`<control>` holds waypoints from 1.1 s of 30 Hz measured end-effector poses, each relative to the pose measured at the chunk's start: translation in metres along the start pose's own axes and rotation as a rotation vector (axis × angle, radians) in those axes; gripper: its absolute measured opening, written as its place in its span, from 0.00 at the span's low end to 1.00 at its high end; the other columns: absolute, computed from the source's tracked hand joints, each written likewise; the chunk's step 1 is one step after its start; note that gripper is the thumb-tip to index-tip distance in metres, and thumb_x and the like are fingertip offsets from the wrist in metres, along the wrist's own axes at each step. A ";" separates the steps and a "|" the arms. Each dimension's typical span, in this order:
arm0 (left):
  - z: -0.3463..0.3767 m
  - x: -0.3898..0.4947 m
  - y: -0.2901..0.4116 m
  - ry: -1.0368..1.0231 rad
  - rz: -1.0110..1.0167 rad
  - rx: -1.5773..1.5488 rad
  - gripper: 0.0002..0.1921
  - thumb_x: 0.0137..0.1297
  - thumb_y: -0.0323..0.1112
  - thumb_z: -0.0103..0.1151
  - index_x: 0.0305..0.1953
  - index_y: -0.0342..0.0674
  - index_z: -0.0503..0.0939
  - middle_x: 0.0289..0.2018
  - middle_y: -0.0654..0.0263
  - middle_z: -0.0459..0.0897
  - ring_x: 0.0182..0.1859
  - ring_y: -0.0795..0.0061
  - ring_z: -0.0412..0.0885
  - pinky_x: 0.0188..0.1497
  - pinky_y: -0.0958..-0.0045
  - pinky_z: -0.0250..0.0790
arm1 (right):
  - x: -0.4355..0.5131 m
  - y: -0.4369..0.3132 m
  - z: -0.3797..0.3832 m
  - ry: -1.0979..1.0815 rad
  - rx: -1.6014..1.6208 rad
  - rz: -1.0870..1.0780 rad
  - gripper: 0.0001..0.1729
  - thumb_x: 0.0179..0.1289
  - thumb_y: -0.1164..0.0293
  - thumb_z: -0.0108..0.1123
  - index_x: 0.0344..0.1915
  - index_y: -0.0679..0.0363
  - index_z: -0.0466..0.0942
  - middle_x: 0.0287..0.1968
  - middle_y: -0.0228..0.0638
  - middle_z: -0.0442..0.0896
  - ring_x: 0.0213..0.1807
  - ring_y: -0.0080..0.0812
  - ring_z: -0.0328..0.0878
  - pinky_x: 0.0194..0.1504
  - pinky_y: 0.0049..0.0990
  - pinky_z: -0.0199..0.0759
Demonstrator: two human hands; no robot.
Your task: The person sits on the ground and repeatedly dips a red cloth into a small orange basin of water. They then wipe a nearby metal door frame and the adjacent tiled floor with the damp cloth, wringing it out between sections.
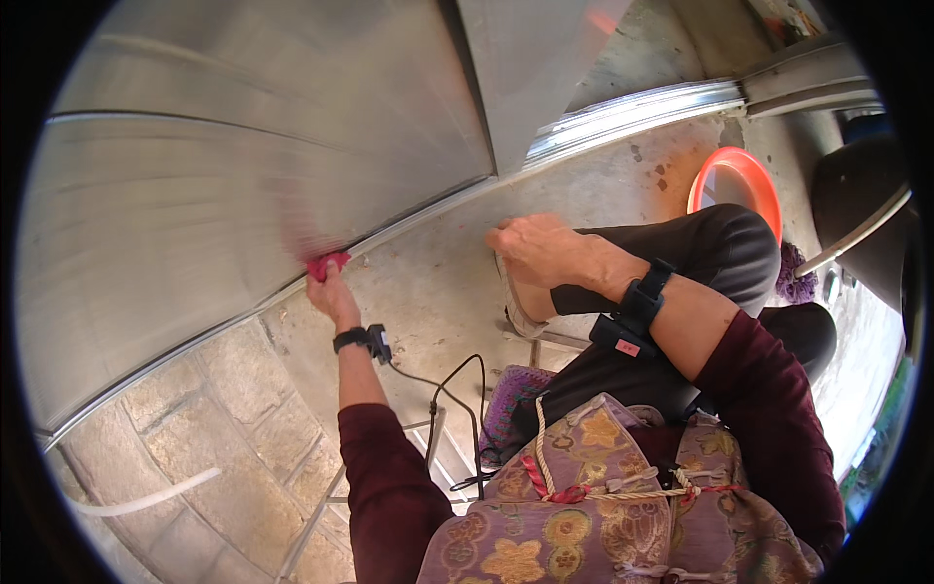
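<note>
My left hand [334,298] grips a crumpled crimson cloth [327,265] against the lower edge of a large glossy door panel [219,219]. A blurred red reflection of the cloth shows in the panel. My right hand [536,248] hovers or rests above my shoe [519,303], in front of my bent leg. Its fingers are curled and slightly blurred, and nothing shows in them. Both wrists wear black straps with small devices, and a black cable [438,390] runs from the left one.
An orange-red basin [777,197] holding liquid stands beyond my knee. Near it are a purple scrubbing head [795,274] and a pale handle [854,233]. A metal door track [635,120] crosses the concrete floor. Stone paving [211,438] lies at left, beside a metal-framed seat [314,511].
</note>
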State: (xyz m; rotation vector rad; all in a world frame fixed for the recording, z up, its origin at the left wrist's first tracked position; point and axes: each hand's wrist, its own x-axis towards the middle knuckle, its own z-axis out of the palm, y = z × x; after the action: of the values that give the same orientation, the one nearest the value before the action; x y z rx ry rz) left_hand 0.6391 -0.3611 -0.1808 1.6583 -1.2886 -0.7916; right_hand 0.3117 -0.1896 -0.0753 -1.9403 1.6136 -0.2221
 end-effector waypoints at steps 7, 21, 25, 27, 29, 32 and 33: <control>0.076 -0.051 -0.008 -0.101 0.260 0.398 0.09 0.60 0.32 0.65 0.38 0.35 0.82 0.33 0.53 0.85 0.36 0.54 0.83 0.42 0.56 0.73 | -0.001 -0.005 -0.003 -0.012 0.005 0.009 0.11 0.53 0.75 0.60 0.38 0.65 0.77 0.36 0.50 0.83 0.40 0.55 0.83 0.38 0.46 0.78; 0.168 -0.099 0.104 -1.457 -0.081 -0.184 0.16 0.60 0.34 0.66 0.47 0.33 0.84 0.35 0.80 0.82 0.39 0.86 0.73 0.45 0.74 0.71 | 0.005 -0.008 -0.017 -0.048 -0.035 -0.028 0.14 0.53 0.74 0.61 0.42 0.65 0.79 0.34 0.51 0.86 0.38 0.52 0.86 0.38 0.44 0.79; 0.076 -0.071 0.066 -1.077 0.077 -0.070 0.18 0.62 0.33 0.63 0.53 0.34 0.83 0.47 0.67 0.86 0.48 0.75 0.82 0.55 0.72 0.72 | 0.013 -0.022 -0.023 -0.021 0.086 -0.043 0.12 0.55 0.76 0.56 0.40 0.67 0.77 0.37 0.54 0.83 0.45 0.58 0.81 0.43 0.48 0.75; 0.021 -0.055 0.038 -0.822 -0.487 -0.336 0.18 0.63 0.32 0.61 0.53 0.34 0.81 0.46 0.60 0.86 0.49 0.66 0.84 0.54 0.63 0.77 | 0.015 -0.026 -0.023 -0.077 0.047 -0.079 0.11 0.55 0.77 0.54 0.39 0.68 0.76 0.37 0.55 0.82 0.45 0.60 0.79 0.44 0.50 0.73; -0.026 -0.033 0.016 -0.343 -0.617 -0.624 0.16 0.63 0.30 0.59 0.52 0.33 0.80 0.46 0.58 0.85 0.49 0.64 0.84 0.51 0.56 0.80 | 0.016 -0.028 -0.023 -0.119 0.031 -0.080 0.11 0.55 0.77 0.54 0.39 0.68 0.76 0.37 0.56 0.82 0.46 0.62 0.78 0.45 0.50 0.72; -0.079 0.008 0.013 0.208 -0.365 -0.656 0.14 0.62 0.29 0.58 0.49 0.33 0.78 0.44 0.60 0.84 0.45 0.67 0.83 0.47 0.59 0.80 | 0.018 -0.029 -0.020 -0.137 0.040 -0.089 0.10 0.55 0.78 0.53 0.38 0.68 0.75 0.37 0.57 0.81 0.45 0.62 0.78 0.45 0.50 0.72; -0.093 0.024 0.021 0.365 -0.358 -0.618 0.13 0.62 0.29 0.58 0.48 0.34 0.78 0.43 0.61 0.84 0.43 0.68 0.82 0.45 0.61 0.79 | 0.019 -0.029 -0.019 -0.146 0.032 -0.082 0.10 0.55 0.78 0.53 0.38 0.68 0.75 0.37 0.57 0.81 0.46 0.61 0.78 0.45 0.50 0.72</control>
State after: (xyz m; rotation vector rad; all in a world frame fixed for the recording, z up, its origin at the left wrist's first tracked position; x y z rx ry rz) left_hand 0.7177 -0.3627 -0.1217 1.4376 -0.4289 -0.9268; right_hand 0.3314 -0.2115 -0.0486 -1.9531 1.4305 -0.1340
